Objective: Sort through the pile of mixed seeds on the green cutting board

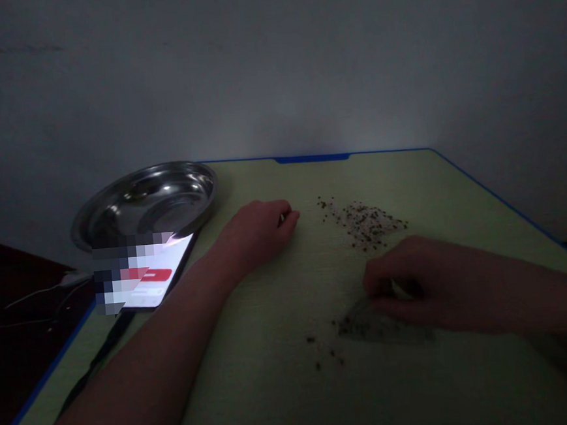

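A loose pile of small dark bits mixed with pale grains lies on the table between and beyond my hands. To its left, my left hand is closed, thumb and forefinger nearly together; anything pinched in them is too small to make out. My right hand is closed on a clear plastic bag resting on the table nearer me. Dark pieces show in and at the bag's left end. A few more dark bits are scattered left of the bag.
A shiny steel basin stands at the back left. By it lies a phone with a lit screen, a dark cable running toward me. The pale green table has a blue edge and meets a grey wall. The light is dim.
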Action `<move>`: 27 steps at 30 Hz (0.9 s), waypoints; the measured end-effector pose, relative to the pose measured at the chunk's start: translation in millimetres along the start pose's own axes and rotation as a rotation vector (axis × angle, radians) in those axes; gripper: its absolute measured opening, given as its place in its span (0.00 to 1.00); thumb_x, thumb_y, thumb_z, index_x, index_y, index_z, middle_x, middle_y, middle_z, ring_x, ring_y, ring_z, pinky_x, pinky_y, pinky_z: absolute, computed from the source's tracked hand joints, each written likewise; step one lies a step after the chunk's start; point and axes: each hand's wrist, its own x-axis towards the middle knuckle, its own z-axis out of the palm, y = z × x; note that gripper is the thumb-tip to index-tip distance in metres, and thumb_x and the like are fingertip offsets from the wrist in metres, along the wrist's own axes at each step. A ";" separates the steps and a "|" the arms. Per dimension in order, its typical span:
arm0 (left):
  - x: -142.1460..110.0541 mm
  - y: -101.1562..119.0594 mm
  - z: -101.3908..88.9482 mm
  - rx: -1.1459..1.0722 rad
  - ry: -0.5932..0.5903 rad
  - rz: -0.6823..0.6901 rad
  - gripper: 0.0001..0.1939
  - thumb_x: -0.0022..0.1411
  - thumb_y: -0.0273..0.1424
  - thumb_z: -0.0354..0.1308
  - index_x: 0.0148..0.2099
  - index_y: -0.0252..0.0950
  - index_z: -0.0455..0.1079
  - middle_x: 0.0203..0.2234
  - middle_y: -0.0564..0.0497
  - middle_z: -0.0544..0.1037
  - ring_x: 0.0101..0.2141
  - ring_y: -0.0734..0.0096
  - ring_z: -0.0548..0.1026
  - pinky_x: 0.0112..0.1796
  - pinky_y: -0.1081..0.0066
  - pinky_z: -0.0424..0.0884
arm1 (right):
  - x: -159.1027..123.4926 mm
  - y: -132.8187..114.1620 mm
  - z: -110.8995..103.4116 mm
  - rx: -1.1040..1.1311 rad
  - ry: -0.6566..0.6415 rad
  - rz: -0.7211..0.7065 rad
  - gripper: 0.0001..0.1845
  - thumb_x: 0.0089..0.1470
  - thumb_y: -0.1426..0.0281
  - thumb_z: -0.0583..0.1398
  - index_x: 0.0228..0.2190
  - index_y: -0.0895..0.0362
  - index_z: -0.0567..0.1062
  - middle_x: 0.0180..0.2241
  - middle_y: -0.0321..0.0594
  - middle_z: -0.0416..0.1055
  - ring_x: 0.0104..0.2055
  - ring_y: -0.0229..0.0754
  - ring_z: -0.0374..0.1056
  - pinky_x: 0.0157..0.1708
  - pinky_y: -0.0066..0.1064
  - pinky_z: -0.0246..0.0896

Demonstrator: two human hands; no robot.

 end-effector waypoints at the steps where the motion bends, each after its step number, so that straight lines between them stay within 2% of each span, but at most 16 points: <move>1: 0.0 -0.4 0.7 0.004 0.006 0.012 0.18 0.65 0.39 0.45 0.35 0.36 0.73 0.26 0.48 0.77 0.24 0.71 0.68 0.27 0.69 0.56 | 0.1 4.9 -3.8 -0.006 0.031 0.014 0.07 0.54 0.68 0.58 0.26 0.53 0.74 0.21 0.29 0.69 0.21 0.31 0.61 0.21 0.25 0.51; 3: -0.3 -1.2 1.7 0.005 0.013 0.026 0.19 0.66 0.40 0.45 0.35 0.36 0.73 0.26 0.48 0.77 0.24 0.71 0.68 0.27 0.69 0.56 | -0.6 11.6 -10.5 -0.017 0.080 0.044 0.10 0.56 0.65 0.58 0.26 0.53 0.74 0.20 0.29 0.68 0.21 0.32 0.60 0.20 0.25 0.51; 6: -0.8 -0.9 1.5 0.006 0.009 0.021 0.18 0.66 0.39 0.45 0.35 0.36 0.73 0.25 0.48 0.76 0.23 0.71 0.68 0.27 0.69 0.56 | -3.0 7.7 -12.6 0.011 0.077 0.043 0.10 0.57 0.62 0.58 0.27 0.52 0.75 0.20 0.30 0.68 0.21 0.33 0.61 0.20 0.25 0.52; 13: -1.1 -0.7 2.2 0.020 0.029 0.020 0.18 0.65 0.38 0.45 0.35 0.36 0.73 0.27 0.47 0.77 0.25 0.70 0.69 0.27 0.69 0.56 | -4.5 -28.6 15.0 0.051 -0.043 -0.038 0.07 0.56 0.65 0.59 0.30 0.51 0.77 0.26 0.31 0.73 0.25 0.33 0.66 0.23 0.24 0.54; 16: -1.0 -2.3 4.5 0.014 0.037 0.026 0.18 0.66 0.39 0.44 0.35 0.36 0.73 0.28 0.48 0.78 0.26 0.70 0.69 0.27 0.69 0.56 | -0.9 -23.1 17.5 0.028 -0.031 -0.016 0.07 0.55 0.68 0.58 0.28 0.51 0.76 0.24 0.30 0.73 0.24 0.33 0.65 0.22 0.25 0.51; 21: -2.3 -1.4 3.7 0.008 0.028 0.031 0.18 0.66 0.38 0.44 0.35 0.36 0.72 0.28 0.48 0.77 0.26 0.71 0.69 0.27 0.70 0.56 | 3.1 -3.0 3.5 0.037 0.083 0.034 0.08 0.55 0.68 0.58 0.27 0.52 0.75 0.21 0.29 0.70 0.22 0.32 0.62 0.22 0.25 0.52; 24: -3.2 0.3 1.9 0.013 0.020 0.029 0.18 0.66 0.38 0.44 0.34 0.36 0.72 0.27 0.48 0.77 0.25 0.71 0.69 0.27 0.70 0.56 | 0.7 -6.5 0.8 0.065 0.053 0.034 0.08 0.56 0.65 0.58 0.28 0.52 0.75 0.23 0.31 0.71 0.24 0.34 0.64 0.22 0.25 0.54; 27: -3.7 1.1 1.5 0.007 0.012 0.014 0.18 0.66 0.38 0.44 0.35 0.36 0.72 0.28 0.48 0.77 0.26 0.71 0.70 0.28 0.70 0.58 | -2.0 -19.1 7.1 0.081 0.009 0.030 0.08 0.56 0.65 0.58 0.27 0.51 0.75 0.22 0.29 0.70 0.23 0.33 0.63 0.22 0.25 0.53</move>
